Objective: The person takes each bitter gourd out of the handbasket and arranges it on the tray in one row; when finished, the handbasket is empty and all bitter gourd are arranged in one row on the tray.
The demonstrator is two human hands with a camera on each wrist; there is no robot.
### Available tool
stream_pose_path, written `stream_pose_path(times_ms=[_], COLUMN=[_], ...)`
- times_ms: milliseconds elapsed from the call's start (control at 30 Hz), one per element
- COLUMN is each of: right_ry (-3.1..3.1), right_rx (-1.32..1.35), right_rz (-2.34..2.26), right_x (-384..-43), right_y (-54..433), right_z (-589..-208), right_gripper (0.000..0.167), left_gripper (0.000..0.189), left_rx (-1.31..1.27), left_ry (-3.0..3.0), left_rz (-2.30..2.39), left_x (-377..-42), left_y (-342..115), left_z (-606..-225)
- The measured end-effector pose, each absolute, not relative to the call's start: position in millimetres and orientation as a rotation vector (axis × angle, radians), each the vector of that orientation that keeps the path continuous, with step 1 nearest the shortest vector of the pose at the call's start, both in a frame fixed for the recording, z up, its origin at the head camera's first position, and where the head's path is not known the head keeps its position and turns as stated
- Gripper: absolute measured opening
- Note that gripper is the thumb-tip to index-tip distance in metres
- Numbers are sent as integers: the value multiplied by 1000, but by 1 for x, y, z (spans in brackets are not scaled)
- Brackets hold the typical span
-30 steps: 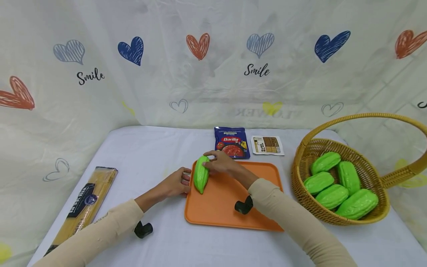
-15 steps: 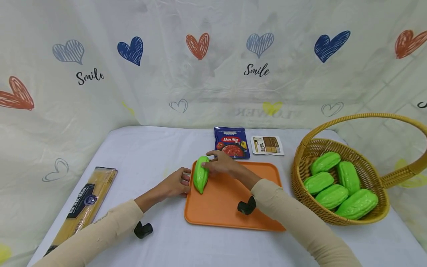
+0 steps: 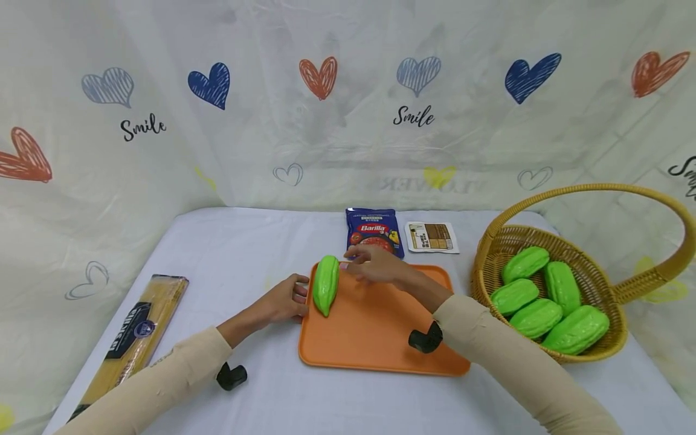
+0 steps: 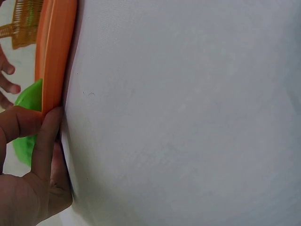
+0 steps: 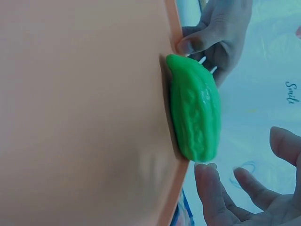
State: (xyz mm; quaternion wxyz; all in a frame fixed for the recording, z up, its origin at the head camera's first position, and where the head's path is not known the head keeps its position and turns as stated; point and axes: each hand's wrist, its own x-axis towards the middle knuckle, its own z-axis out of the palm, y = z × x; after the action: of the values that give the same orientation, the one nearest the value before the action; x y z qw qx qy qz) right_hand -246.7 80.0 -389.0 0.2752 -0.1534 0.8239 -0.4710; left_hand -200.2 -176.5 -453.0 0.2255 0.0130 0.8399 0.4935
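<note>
A bright green, ridged bitter melon (image 3: 325,285) lies lengthwise along the left side of an orange tray (image 3: 370,332). My left hand (image 3: 281,300) pinches the tray's left rim, thumb on one side and fingers on the other, as the left wrist view shows at the tray edge (image 4: 55,56). Over the tray's far edge, my right hand (image 3: 375,266) is just right of the melon's blunt end, fingers spread and holding nothing. In the right wrist view a gap shows between its fingertips (image 5: 207,172) and the melon (image 5: 195,113).
A wicker basket (image 3: 620,284) with a tall handle stands at the right, holding several more green melons (image 3: 576,330). Behind the tray lie a blue Barilla pouch (image 3: 374,226) and a small flat packet (image 3: 432,237). A long pack of spaghetti (image 3: 136,338) lies at the left.
My right hand has let go of the bitter melon and moved a little to the right, its fingers opening. The melon stays on the tray; my left hand keeps its place at the rim.
</note>
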Motion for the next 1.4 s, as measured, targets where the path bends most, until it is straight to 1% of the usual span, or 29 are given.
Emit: stream_pose_path(times_ms=[233, 667, 967, 1400], right_ry=[2267, 2351, 2363, 2448], right_rx=[-405, -486, -514, -626], right_rz=[-1207, -1144, -1161, -1091], right_x=[-237, -215, -201, -174], right_y=[100, 143, 181, 245], right_z=[-377, -363, -354, -344], right_gripper=[56, 58, 54, 46], left_gripper=[72, 72, 72, 72], left_rx=[33, 36, 30, 13], left_ry=[2314, 2316, 2316, 2307], left_rz=[1374, 1353, 1364, 1383], left_x=[-200, -200, -200, -198], left_y=[-177, -178, -177, -175], left_z=[-454, -455, -454, -452])
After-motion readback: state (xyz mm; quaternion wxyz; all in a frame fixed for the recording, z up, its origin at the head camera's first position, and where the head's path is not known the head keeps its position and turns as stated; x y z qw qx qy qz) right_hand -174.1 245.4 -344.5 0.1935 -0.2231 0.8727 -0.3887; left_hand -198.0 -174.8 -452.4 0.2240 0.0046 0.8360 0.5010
